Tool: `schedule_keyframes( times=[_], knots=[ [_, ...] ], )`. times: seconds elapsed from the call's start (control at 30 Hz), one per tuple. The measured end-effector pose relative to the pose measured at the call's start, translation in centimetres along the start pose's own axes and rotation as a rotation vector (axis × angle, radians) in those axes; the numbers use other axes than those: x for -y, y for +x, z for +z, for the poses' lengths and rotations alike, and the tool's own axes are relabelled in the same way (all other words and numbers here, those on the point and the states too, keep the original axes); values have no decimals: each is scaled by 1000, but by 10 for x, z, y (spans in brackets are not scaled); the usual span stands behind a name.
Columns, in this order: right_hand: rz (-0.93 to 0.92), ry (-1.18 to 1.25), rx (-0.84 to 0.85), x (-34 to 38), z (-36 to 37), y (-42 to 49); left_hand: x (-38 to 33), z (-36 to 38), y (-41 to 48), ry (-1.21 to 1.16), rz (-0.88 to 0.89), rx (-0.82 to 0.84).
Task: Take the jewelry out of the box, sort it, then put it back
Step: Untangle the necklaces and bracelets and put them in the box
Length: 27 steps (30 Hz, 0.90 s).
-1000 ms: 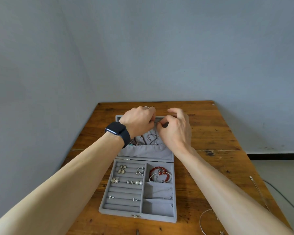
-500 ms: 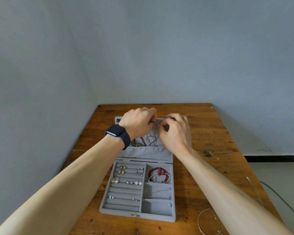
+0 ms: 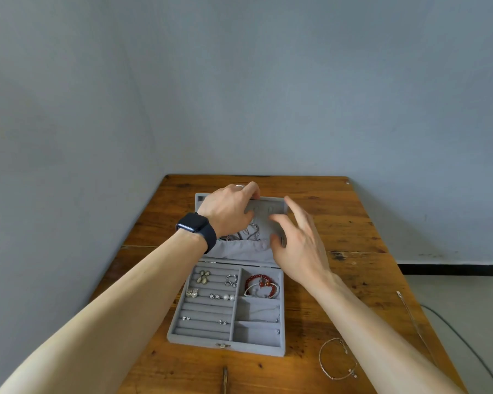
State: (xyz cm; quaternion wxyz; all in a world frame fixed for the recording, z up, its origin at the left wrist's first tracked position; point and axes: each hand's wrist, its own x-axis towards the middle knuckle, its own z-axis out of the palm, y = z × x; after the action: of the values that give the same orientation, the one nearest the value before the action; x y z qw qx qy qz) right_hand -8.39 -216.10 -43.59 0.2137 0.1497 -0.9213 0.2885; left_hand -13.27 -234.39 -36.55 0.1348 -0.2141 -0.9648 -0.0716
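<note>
- Right hand has come off the lid. It is now spread wide and holds nothing. Half a second ago it was pinched up against the left at the hooks.
- Left hand stays on the lid's top edge, fingers over it and thumb on the inner face. We can't tell if a chain is in that pinch too.
- Our read: a necklace has just been hung, so we're in the put-back phase — not finished.
- Box sits open mid-table, lid at the far side.
- Counts in the lid: 2 hooks showing; necklaces tangled, number unreadable.
- Counts in the base: about 7 earring pieces or pairs, 2 bracelets in one cell, 1 thin chain in the next.
- Still out on the table — 1 loose bracelet and 1 loose chain.
</note>
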Motion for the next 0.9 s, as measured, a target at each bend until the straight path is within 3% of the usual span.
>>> schedule_keyframes(
  times=[0.17, 0.33, 0.5, 0.63, 0.9],
  knots=[
    [247, 125, 147, 3, 4, -21, -8, 1, -12, 7, -35, 34],
    [359, 199, 352, 8, 12, -33, -19, 6, -37, -26, -85, 49],
    [397, 85, 377, 14, 12, -27, -23, 20, -64, -1, -119, 84],
    [447, 128, 425, 21, 13, -10, -17, 32, -75, 95, -208, 119],
    [501, 60, 487, 26, 26, 2, -5, 40, -70, 283, -105, 94]
  ],
)
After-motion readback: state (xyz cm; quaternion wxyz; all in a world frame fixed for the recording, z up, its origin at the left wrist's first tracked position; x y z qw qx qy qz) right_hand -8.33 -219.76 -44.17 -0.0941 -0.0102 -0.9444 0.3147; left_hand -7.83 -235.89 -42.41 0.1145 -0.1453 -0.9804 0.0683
